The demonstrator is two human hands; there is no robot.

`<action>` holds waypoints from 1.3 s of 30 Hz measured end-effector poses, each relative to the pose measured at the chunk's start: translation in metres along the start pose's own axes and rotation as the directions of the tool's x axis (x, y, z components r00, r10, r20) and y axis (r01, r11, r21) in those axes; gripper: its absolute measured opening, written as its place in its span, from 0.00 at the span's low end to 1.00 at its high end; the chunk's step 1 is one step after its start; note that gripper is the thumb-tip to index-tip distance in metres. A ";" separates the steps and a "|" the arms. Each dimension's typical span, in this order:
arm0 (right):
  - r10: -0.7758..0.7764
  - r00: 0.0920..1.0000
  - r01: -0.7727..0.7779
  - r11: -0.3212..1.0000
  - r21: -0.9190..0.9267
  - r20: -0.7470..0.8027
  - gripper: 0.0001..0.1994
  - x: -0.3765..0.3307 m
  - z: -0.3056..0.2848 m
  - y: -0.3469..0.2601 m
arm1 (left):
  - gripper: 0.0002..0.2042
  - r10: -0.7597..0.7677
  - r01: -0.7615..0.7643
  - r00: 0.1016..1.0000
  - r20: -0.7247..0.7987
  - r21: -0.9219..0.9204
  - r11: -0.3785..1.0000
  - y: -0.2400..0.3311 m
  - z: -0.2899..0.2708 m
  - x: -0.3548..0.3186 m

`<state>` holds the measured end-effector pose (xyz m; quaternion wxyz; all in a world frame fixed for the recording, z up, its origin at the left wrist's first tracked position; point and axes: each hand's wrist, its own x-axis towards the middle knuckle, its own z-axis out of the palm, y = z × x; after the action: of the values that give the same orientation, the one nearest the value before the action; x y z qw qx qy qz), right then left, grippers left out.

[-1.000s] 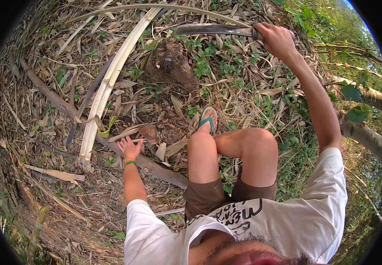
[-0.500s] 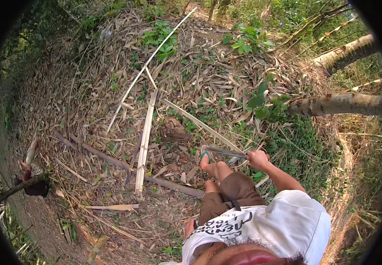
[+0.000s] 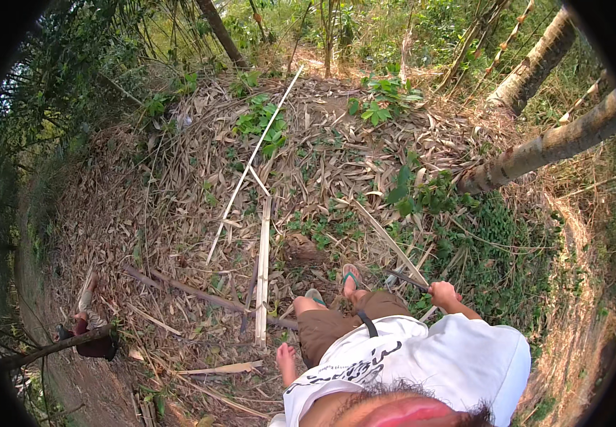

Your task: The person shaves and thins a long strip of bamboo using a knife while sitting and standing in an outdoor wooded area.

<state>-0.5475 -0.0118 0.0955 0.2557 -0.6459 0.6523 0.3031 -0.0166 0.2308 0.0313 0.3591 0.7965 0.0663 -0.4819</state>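
While right hand (image 3: 442, 293) is clamped on dark long-bladed knife (image 3: 408, 280), left hand (image 3: 286, 354) hangs empty, fingers loose, near pale split bamboo strip (image 3: 262, 274).

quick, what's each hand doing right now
Left hand: empty, hanging open beside the thigh, touching nothing.
Right hand: closed around the handle of a long dark-bladed knife.

No packages, labels, signs or screens lay around me; the only lettering was the dark print on my white shirt (image 3: 365, 359).
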 end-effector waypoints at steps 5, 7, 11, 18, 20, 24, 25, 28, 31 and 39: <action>-0.007 0.999 0.006 1.000 -0.024 -0.051 0.06 -0.008 -0.017 -0.022 | 0.18 0.260 -0.276 0.956 0.139 0.114 0.954 0.086 0.009 -0.009; -0.042 0.997 0.046 0.996 0.075 -0.058 0.05 -0.016 -0.027 -0.034 | 0.18 0.210 -0.266 0.950 0.233 0.242 0.933 0.085 -0.001 0.000; -0.101 0.993 0.104 0.993 0.059 -0.053 0.07 -0.010 -0.044 -0.049 | 0.17 0.048 -0.098 0.988 0.146 0.362 0.927 0.050 -0.048 0.020; -0.152 0.979 0.168 0.978 0.120 -0.133 0.08 0.015 -0.043 -0.043 | 0.34 0.080 -0.034 0.995 -0.055 0.573 0.819 0.053 -0.038 0.023; -0.150 0.981 0.165 0.979 0.123 -0.124 0.08 0.026 -0.039 -0.043 | 0.39 0.180 -0.098 0.982 -0.062 0.649 0.755 0.053 -0.014 0.035; -0.114 0.988 0.124 0.988 0.096 -0.107 0.09 0.057 -0.035 -0.033 | 0.51 0.182 -0.147 0.980 0.077 0.900 0.410 0.077 0.107 0.036; -0.073 0.993 0.083 0.990 0.110 -0.092 0.09 0.058 -0.015 -0.020 | 0.56 -0.060 -0.082 0.993 0.099 0.966 0.246 0.150 0.172 -0.049; -0.141 0.984 0.152 0.983 0.101 -0.111 0.09 0.057 -0.026 -0.028 | 0.46 -0.213 -0.420 0.725 0.655 0.666 0.617 0.227 0.210 -0.107; -0.094 0.987 0.115 0.979 0.168 -0.131 0.10 0.044 -0.033 -0.026 | 0.33 -0.062 -0.590 0.380 0.923 0.293 0.752 0.254 0.221 -0.143; -0.045 0.987 0.087 0.954 0.286 -0.151 0.09 0.001 -0.034 -0.005 | 0.40 0.064 -0.373 0.925 0.374 0.927 -0.032 0.166 0.128 0.037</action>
<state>-0.5403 -0.0364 0.1178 0.3106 -0.6428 0.6845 0.1478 -0.0143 0.0186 0.0499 -0.2274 0.7560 -0.4584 -0.4082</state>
